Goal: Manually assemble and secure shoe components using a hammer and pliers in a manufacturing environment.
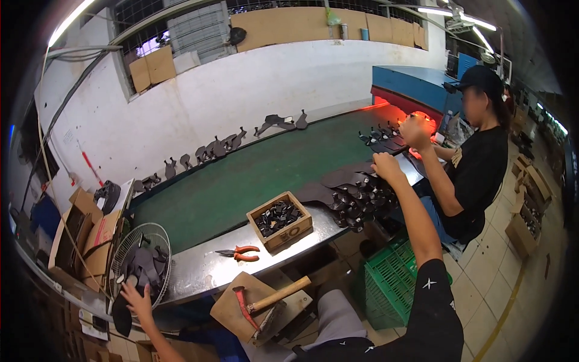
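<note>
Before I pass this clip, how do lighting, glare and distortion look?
Head view: glare whitens the metal table edge near the pliers; head view: red glow lights the near end of the blue machine; head view: the dark pieces by the right hand partly merge together; head view: fisheye bows the white wall, with corners fading to black.

The left hand (140, 303) is well left of the wooden box (292, 236) and nearer the body, fingers spread. The right arm (418, 217) stretches past the box's right side, slightly bent, the right hand (388, 167) beyond it, fingers curled.
</note>
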A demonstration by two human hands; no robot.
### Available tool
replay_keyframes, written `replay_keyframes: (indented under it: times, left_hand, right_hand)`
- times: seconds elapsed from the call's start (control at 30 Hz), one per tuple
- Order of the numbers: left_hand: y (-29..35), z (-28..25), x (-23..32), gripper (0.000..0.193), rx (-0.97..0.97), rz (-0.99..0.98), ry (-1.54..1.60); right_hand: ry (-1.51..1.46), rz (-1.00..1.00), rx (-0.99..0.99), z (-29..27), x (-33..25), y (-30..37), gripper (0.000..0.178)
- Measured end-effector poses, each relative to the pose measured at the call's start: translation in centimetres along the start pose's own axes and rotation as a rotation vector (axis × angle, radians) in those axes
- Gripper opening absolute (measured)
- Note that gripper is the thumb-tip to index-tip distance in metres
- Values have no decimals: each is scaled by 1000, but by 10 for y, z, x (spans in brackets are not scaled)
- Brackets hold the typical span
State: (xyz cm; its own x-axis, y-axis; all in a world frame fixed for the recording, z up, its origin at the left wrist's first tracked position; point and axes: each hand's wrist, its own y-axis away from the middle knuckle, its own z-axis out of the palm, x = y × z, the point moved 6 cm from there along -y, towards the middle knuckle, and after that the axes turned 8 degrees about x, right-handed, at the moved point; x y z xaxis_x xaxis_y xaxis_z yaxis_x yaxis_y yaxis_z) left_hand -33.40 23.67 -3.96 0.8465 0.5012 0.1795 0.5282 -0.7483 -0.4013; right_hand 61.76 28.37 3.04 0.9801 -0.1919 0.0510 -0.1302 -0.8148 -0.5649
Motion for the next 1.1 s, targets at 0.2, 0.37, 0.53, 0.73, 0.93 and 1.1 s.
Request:
replay_keyframes:
  times: [0.2,0.37,0.53,0.73,0.93,1.1]
  left_hand:
    - [-8,8,-20,41,411,341,70]
    - [-6,2,15,35,298,287,172]
    - [-28,-7,-3,25,275,467,246]
    - [-53,-12,-49,48,630,255,106]
    - [-71,-42,-21,60,-38,-45,418]
    - [92,-116,132,76,-279,531,1084]
  right_hand:
    - [-884,200,337,-24,-13,-60,27]
    - [-1255,334,246,-119,-78,-25,26]
    - [-1431,223,440,-170,-147,24,21]
    - [-1846,230,-15,-183,-239,89,26]
    - [-1846,193,-291,-183,-313,175,18]
    - [-1958,149,-409,-184,-368,207,13]
